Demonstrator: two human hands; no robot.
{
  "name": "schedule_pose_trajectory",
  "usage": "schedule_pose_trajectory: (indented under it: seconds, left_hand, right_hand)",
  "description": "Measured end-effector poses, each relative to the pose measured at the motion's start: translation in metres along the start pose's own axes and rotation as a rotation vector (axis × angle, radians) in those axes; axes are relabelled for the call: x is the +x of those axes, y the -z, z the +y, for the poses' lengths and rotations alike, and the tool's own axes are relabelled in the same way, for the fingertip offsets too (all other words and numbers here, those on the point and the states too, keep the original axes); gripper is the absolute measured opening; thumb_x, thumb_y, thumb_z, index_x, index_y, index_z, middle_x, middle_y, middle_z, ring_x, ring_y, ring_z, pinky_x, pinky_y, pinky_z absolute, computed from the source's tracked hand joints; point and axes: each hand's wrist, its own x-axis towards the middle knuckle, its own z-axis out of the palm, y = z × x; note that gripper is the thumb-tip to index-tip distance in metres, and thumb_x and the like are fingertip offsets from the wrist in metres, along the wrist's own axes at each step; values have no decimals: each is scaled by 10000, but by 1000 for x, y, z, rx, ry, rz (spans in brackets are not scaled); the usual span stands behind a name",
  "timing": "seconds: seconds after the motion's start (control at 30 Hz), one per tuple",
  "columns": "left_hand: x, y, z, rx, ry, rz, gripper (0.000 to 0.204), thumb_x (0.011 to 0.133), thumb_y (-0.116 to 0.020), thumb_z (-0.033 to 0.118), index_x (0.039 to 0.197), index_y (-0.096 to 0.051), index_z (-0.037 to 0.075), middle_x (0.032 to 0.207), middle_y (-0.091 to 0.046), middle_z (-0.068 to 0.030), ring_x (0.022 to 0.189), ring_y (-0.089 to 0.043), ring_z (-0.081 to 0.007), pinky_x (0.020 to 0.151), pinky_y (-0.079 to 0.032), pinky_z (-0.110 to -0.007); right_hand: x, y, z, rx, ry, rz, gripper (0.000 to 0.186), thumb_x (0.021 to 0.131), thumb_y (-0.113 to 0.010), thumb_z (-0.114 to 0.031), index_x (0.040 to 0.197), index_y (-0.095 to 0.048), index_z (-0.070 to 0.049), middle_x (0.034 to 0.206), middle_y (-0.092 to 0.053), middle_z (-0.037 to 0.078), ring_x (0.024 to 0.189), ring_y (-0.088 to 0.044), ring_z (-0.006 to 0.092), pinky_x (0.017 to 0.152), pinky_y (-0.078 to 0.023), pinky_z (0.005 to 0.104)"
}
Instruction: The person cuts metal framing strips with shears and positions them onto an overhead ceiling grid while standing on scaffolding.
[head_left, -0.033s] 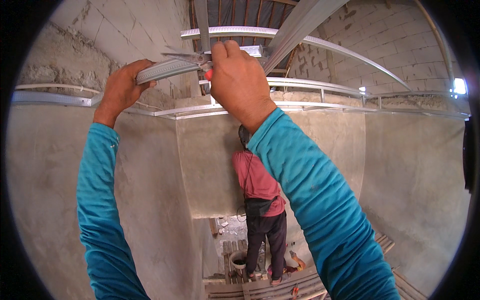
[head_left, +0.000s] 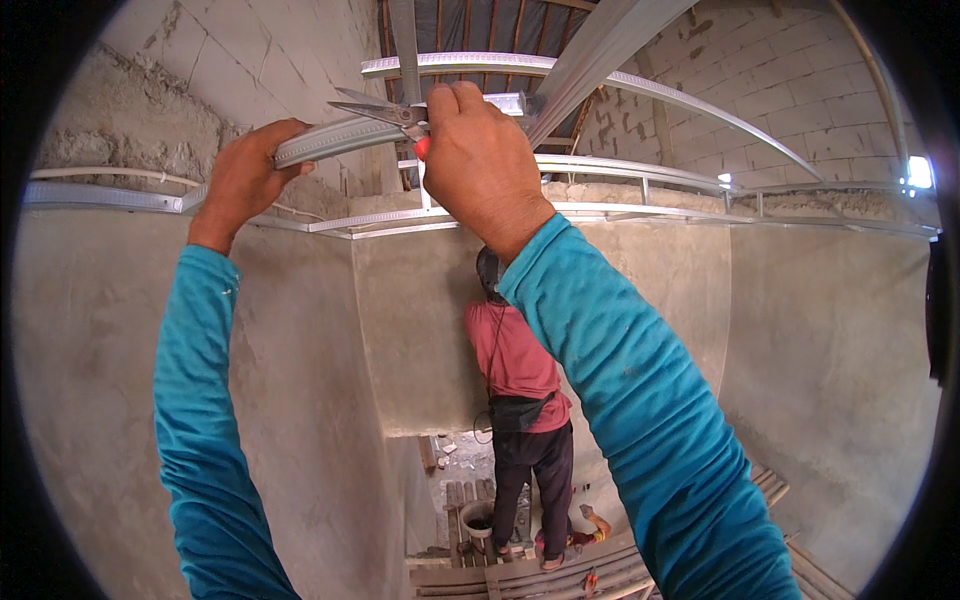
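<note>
At the upper left, my left hand is closed round one end of a ribbed metal furring channel. The channel runs up to the right and passes behind my right hand. That hand is closed on a pair of tin snips with a red grip, of which only a little shows beside the fingers. The blades point left and stand apart over the channel. Whether they touch the metal, I cannot tell.
A wide metal beam slants overhead beside my right hand. Curved metal framing crosses the upper area. Below, a person in a red shirt faces the grey wall on a plank platform, near a bucket. Another person's hand shows lower down.
My right hand and the snips have shifted very slightly to the right. The blades look sharper and a bit further apart. My left hand keeps its hold on the channel.
</note>
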Motion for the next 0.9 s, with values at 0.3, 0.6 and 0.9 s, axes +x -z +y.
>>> schedule_pose_trajectory:
  seconds: [0.3, 0.6, 0.9]
  left_hand:
    - [-4, -16, -6, 51, 4, 4, 335, 834, -797, 159, 1160, -722, 162, 1095, -744, -72, 990, -693, -341, 819, -549, -414]
    - [-5, -40, -14, 36, 46, -55, 420, 831, -795, 122, 1237, -698, 171, 1180, -730, -68, 1075, -685, -323, 885, -548, -394]
    - [2, -40, -8, 16, 1, -22, 383, 835, -797, 141, 1207, -721, 185, 1140, -736, -50, 1050, -689, -312, 861, -556, -403]
  right_hand:
    - [-23, -30, 13, -28, 59, 21, 342, 807, -777, -213, 1009, -595, -5, 1080, -575, 178, 912, -682, 322, 780, -548, 445]
    - [-54, -31, 14, 158, -21, -21, 260, 847, -733, -89, 1031, -584, 19, 1155, -583, 231, 945, -683, 406, 828, -548, 479]
    - [-113, 19, 86, 716, -1060, 127, 103, 883, -653, -86, 849, -614, 4, 630, -629, 120, 580, -647, 226, 506, -483, 393]
